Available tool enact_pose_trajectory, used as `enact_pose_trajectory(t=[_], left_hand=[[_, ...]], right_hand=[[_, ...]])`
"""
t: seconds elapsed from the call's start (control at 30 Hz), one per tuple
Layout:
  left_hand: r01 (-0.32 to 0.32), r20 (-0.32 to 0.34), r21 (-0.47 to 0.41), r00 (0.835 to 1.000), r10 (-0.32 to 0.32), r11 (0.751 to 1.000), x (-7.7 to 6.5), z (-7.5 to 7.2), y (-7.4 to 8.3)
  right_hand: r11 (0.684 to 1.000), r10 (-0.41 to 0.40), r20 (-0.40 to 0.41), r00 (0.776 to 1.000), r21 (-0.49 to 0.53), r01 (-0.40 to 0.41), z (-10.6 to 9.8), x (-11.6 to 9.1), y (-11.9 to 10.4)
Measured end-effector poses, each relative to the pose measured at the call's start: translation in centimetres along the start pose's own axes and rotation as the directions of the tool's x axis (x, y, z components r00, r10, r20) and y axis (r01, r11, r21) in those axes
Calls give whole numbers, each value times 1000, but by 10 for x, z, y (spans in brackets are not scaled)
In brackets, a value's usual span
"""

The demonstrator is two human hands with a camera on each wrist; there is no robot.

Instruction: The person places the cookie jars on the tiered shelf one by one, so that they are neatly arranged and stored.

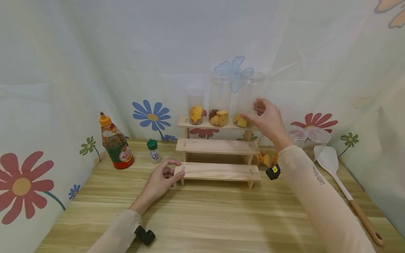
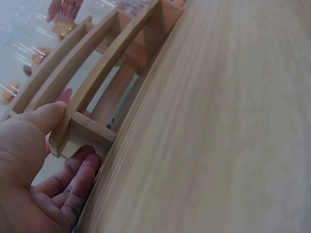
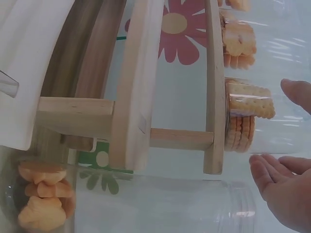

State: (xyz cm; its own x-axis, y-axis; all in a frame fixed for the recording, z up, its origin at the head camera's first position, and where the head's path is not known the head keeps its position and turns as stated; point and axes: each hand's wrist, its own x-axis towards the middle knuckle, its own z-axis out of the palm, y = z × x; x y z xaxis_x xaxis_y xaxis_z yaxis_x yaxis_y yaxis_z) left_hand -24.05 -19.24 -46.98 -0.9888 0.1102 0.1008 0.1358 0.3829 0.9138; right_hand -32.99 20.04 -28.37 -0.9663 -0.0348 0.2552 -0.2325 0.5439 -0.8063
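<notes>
A three-step wooden rack (image 1: 218, 171) stands on the table, with three clear jars of biscuits on its top step: a short jar (image 1: 195, 100), a tall middle jar (image 1: 220, 95) and a tall right jar (image 1: 250, 93). My left hand (image 1: 161, 177) grips the left end of the lowest step; in the left wrist view its thumb (image 2: 51, 116) lies on the board and the fingers curl below. At the right jar, my right hand (image 1: 269, 117) has thumb and fingers apart, fingertips close by the jar's side. Square biscuits (image 3: 250, 99) show inside that jar.
Right of the rack, partly behind my right arm, are more clear jars (image 1: 317, 135) and biscuits (image 1: 265, 160). A white spatula with a wooden handle (image 1: 364, 218) lies at the right. A sauce bottle (image 1: 117, 147) and a green-capped shaker (image 1: 153, 151) stand at the left. Flowered cloth (image 1: 152, 52) hangs behind.
</notes>
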Motion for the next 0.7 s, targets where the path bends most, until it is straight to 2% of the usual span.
enact_pose_trajectory(t=[0.23,0.5,0.7], left_hand=[[-3,-6,-2,1000,3,1000,1,0,-1],[5,-6,-1,1000,-5,1000,-1,1,1],[8,-5,1,1000,-8,1000,-1,1,2]], right_hand=[[998,-49,-72,996,30,52,0,-17,3],[982,-96,-194,976,140,125,-7,-38,11],[981,-70,-275,959,158,117,-22,-58,16]])
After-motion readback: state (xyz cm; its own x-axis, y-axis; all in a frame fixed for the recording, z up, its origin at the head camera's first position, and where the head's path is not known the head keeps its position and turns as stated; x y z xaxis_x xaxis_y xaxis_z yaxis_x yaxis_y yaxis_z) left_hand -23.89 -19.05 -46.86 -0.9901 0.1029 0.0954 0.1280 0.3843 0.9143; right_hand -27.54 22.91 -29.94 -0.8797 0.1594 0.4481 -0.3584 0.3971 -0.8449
